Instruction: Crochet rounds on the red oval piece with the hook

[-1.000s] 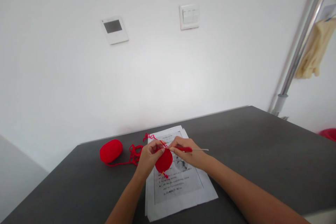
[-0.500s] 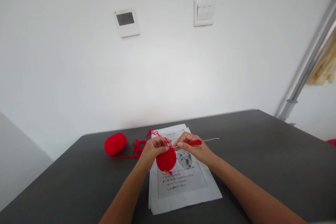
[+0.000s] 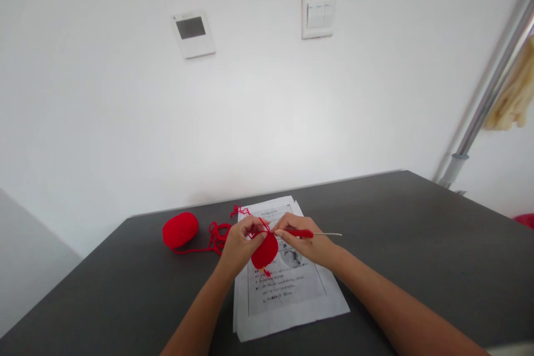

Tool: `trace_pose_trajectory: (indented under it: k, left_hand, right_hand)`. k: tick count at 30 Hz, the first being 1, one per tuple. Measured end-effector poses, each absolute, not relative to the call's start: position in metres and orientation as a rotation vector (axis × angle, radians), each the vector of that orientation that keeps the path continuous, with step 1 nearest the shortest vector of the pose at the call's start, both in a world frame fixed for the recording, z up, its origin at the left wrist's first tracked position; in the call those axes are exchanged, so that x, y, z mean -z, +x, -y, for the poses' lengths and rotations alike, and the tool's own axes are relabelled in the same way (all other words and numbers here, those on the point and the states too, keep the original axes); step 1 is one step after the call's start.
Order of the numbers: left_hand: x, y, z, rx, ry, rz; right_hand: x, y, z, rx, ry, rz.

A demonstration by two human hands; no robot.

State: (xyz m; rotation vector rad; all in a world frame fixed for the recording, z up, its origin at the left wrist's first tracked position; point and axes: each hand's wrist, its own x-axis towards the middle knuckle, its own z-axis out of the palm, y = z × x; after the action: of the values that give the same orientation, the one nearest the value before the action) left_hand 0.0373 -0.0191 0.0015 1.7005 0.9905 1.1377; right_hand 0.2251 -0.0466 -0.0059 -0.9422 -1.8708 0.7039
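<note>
Between my hands is a round red crochet piece (image 3: 264,253), with a small yellow bit and a short red tail at its lower edge. My left hand (image 3: 241,239) pinches its upper left edge between thumb and fingers. A crochet hook (image 3: 301,233) with a red grip is held in my right hand (image 3: 306,236); its rear metal end sticks out to the right. The working tip meets the top edge of the piece, where fingers partly hide it. Red yarn (image 3: 217,236) runs from the piece to a red yarn ball (image 3: 181,230) at the left.
Printed sheets of paper (image 3: 292,311) lie under my hands on the dark table (image 3: 396,245). Behind stands a white wall with a thermostat panel (image 3: 193,33) and a light switch (image 3: 317,16). A metal pipe (image 3: 488,89) runs along the right.
The hook has turned to lie flatter, and my right fingers have drawn closer to the edge of the piece. The crochet piece has tilted slightly; the whole view has shifted a little.
</note>
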Motion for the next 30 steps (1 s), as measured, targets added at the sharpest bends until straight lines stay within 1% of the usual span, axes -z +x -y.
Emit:
trace_pose_trajectory:
  k: [5,14,18,22,26,30]
  left_hand:
    - [-0.002,0.037,0.021,-1.189,1.803,-0.981]
    - [0.002,0.036,0.019,-1.223,1.918,-0.945]
    - [0.003,0.039,0.020,-1.241,1.917,-0.962]
    - [0.006,0.040,0.017,-1.218,1.726,-0.953]
    - [0.009,0.042,0.014,-1.160,1.421,-0.929]
    - [0.008,0.046,0.017,-1.108,1.171,-0.874]
  right_hand:
    - [0.005,0.221,0.050,-0.596,-0.950,1.945]
    - [0.012,0.215,0.050,-0.232,-0.753,2.085]
    - [0.016,0.213,0.049,-0.196,-0.789,2.071]
    - [0.023,0.214,0.044,-0.239,-0.848,2.004]
    - [0.025,0.218,0.039,-0.284,-0.775,2.042]
    - [0.023,0.223,0.038,-0.243,-0.732,2.101]
